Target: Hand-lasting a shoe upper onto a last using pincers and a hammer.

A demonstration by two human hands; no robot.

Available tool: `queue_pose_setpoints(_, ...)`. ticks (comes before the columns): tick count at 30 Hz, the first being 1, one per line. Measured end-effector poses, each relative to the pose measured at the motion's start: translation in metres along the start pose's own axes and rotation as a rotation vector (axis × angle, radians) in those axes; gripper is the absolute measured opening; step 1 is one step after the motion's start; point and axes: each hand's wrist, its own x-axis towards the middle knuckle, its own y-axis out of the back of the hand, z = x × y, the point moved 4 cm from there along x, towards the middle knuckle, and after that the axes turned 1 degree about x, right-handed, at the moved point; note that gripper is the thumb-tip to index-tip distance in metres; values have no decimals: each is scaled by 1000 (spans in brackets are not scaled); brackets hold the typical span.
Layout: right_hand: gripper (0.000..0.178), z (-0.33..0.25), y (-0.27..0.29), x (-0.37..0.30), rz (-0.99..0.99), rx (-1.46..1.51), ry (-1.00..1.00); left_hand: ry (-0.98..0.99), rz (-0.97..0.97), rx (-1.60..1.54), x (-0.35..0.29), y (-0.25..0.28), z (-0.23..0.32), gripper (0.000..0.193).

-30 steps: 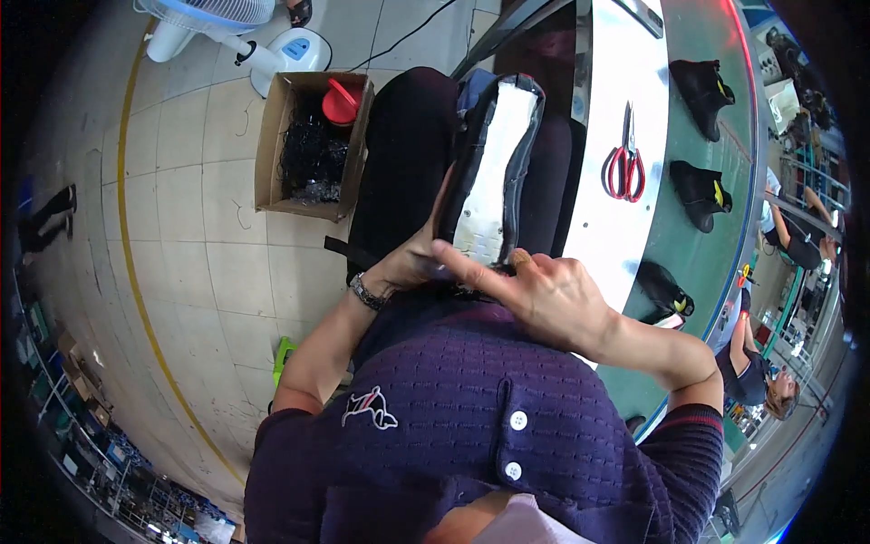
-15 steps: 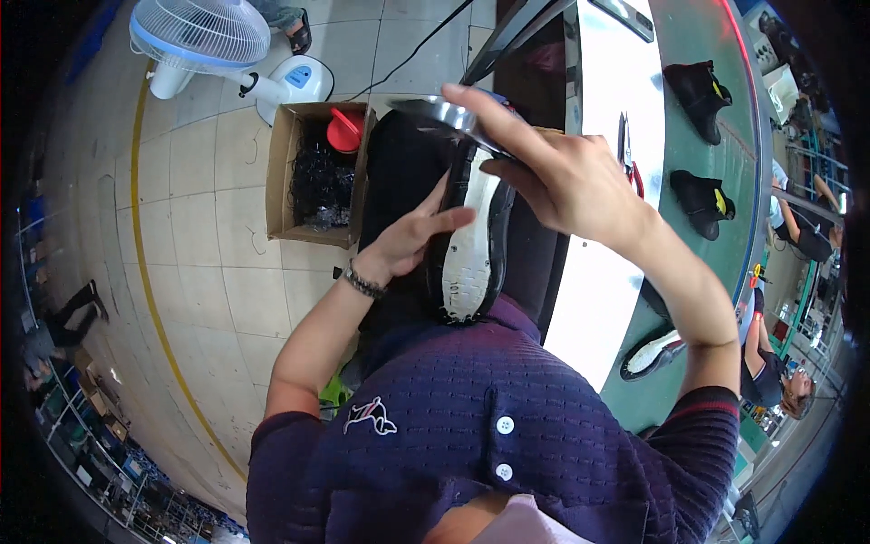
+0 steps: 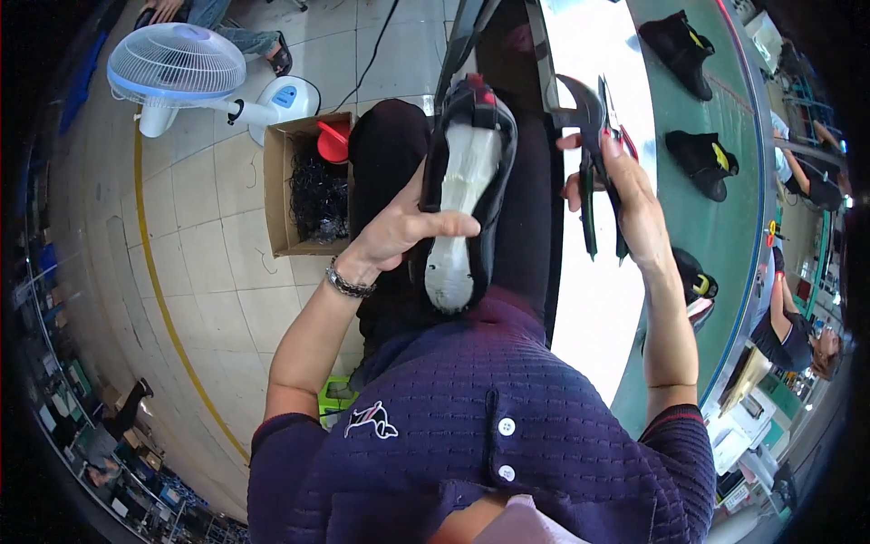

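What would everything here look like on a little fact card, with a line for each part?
Left grip: holds a dark shoe, pale underside up, thumb across it
Right grip: holds dark-handled pincers
White bench: red-handled scissors, partly hidden behind the right grip
Green surface: black shoes
Floor: cardboard box with dark scraps and a red object; white-and-blue fan

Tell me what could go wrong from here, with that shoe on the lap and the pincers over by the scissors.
The right hand holds the pincers right by the red-handled scissors, so fingers might catch the blades or knock the scissors on the white table.

The shoe lies sole up on the thighs, with only the left hand on it, so it could tip or slide.
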Motion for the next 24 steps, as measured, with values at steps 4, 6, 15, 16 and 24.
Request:
queue_pose_setpoints(4,24,48,-14,-24,-188,417,-99,-217,-142,2,8,-3,-17,125)
queue_pose_setpoints(6,23,53,-36,-35,-305,572,-172,-435,-243,130,13,13,-36,141)
queue_pose_setpoints(15,24,78,-63,-66,-369,575,-271,-493,-148,740,6,-35,-10,101)
queue_pose_setpoints(16,29,78,-59,-65,-308,540,-252,-474,-145,720,4,-35,-14,98)
queue_pose_setpoints(24,43,82,-43,-78,-119,372,-348,-411,23,616,17,-34,-23,59)
